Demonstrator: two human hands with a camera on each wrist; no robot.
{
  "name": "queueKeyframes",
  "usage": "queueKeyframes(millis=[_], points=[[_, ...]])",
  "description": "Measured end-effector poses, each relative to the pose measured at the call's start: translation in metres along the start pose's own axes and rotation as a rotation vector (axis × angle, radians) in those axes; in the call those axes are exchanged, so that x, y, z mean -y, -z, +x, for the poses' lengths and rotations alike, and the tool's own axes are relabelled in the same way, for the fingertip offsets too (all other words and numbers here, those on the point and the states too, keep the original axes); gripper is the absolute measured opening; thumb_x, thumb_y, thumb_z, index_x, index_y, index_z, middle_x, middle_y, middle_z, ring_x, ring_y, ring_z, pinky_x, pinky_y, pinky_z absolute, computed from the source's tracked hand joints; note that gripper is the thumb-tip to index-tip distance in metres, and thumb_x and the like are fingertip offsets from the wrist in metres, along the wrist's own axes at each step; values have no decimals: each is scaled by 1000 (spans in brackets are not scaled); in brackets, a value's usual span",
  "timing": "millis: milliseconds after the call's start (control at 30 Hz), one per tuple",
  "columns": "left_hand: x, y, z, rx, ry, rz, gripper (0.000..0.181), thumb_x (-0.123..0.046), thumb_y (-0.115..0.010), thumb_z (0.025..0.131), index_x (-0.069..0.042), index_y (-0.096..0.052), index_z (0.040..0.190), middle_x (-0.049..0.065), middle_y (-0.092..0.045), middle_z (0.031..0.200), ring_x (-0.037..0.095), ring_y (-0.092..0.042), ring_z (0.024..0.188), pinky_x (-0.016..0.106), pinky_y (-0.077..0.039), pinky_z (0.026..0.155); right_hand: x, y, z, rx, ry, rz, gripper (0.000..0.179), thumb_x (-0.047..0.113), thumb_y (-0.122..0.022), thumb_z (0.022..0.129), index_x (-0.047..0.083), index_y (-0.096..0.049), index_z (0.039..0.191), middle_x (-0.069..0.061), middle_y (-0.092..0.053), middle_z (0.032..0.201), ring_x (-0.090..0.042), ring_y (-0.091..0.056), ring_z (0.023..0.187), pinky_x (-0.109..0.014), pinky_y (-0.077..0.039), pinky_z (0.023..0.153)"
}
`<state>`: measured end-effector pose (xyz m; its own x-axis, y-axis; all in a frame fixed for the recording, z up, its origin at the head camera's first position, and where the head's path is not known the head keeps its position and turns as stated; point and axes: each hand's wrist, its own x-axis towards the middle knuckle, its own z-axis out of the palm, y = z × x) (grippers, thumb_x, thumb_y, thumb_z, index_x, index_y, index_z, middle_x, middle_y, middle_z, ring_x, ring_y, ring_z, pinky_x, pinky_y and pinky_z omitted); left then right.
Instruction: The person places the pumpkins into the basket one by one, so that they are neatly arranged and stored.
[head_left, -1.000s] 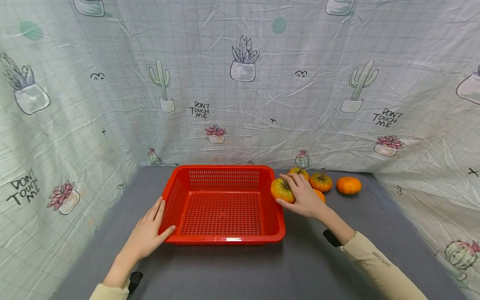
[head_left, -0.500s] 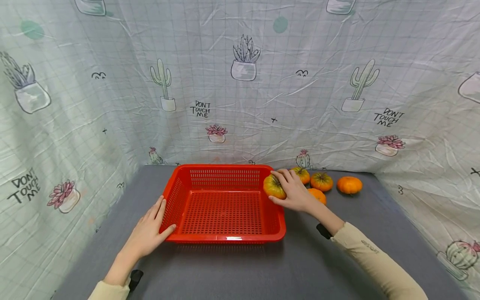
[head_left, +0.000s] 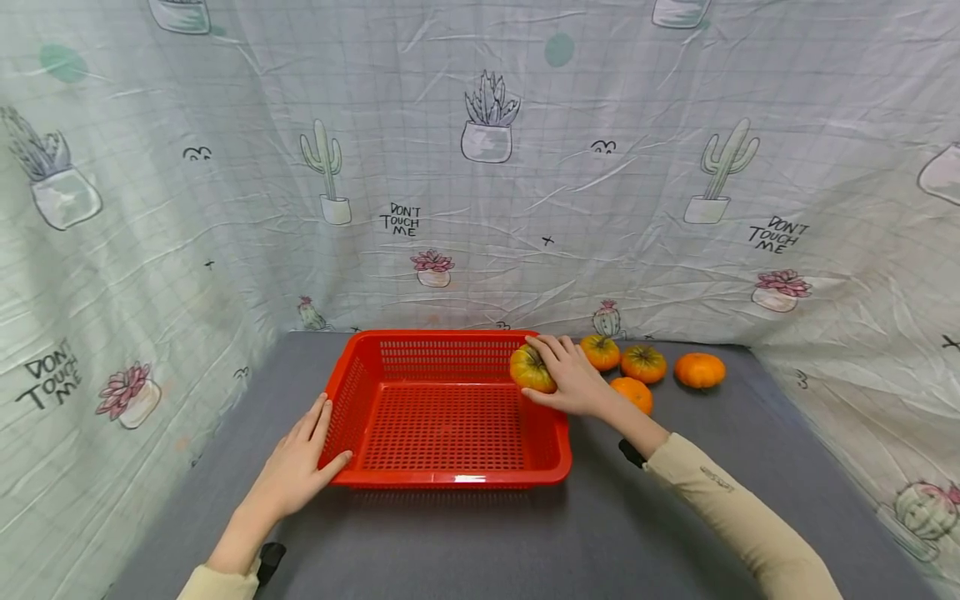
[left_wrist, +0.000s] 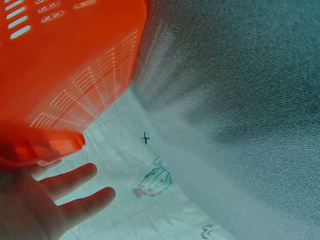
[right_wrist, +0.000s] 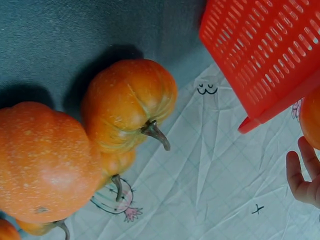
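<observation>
A red plastic basket [head_left: 450,477] with slotted walls stands on the grey table. My left hand [head_left: 296,462] rests on its left rim near the front corner; the left wrist view shows that hand [left_wrist: 35,205] with straight fingers beneath the rim. My right hand [head_left: 572,382] grips a small yellow-green pumpkin [head_left: 529,372] from its right side, above the basket's right wall at the back. At the edge of the right wrist view, part of this pumpkin [right_wrist: 312,117] meets the fingertips; most of it is cut off.
Several small orange pumpkins lie right of the basket: one near my right forearm [head_left: 633,393], two behind it, and a separate pumpkin [head_left: 699,371] farther right. A cactus-print cloth [head_left: 487,225] hangs around the back and sides of the table.
My right hand has carried the pumpkin leftward and slightly back, from beside the basket's right rim to over it. The front orange pumpkin has come into fuller view. My left hand has stayed put.
</observation>
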<state>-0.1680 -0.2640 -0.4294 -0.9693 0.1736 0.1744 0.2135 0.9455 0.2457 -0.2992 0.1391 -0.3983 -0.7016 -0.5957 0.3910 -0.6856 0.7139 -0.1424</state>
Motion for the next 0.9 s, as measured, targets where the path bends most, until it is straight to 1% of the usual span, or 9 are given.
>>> queueKeyframes(millis=[300,400,533,667,900], points=[[0,-1,2,-5,-3,-4,81,-48,-48,86,3,-17,141,18,-14,148,44,-30,126,63,-31,91,-3,-4,14,100,-50,-3,75,59,-49,80,14,-33,137,-8,-40,134,-28,-38,113,-47,-35,87],[0,-1,2,-9,-7,-3,81,-48,-48,86,4,-17,141,19,-14,148,44,-30,125,62,-31,91,-4,-7,18,114,-52,-9,75,61,-49,79,13,-35,136,-9,-41,132,-28,-37,115,-49,-35,89],[0,-1,2,-12,-10,-4,81,-46,-49,86,4,-18,141,19,-14,148,44,-30,126,62,-31,92,-4,-11,24,106,-31,-17,75,60,-53,77,10,-39,132,-10,-43,128,-29,-38,113,-49,-35,89],[0,-1,3,-13,-10,-7,80,-43,-51,85,4,-18,141,19,-14,148,44,-30,126,61,-32,92,-4,-13,30,99,-4,-21,73,56,-57,77,8,-42,129,-12,-44,124,-30,-39,110,-49,-36,88],[0,0,1,-1,-3,-7,81,-47,-49,86,3,-17,141,18,-13,148,44,-30,126,62,-32,91,-3,-18,36,112,56,-59,70,51,-62,75,7,-44,126,-12,-44,120,-28,-39,104,-46,-36,86]])
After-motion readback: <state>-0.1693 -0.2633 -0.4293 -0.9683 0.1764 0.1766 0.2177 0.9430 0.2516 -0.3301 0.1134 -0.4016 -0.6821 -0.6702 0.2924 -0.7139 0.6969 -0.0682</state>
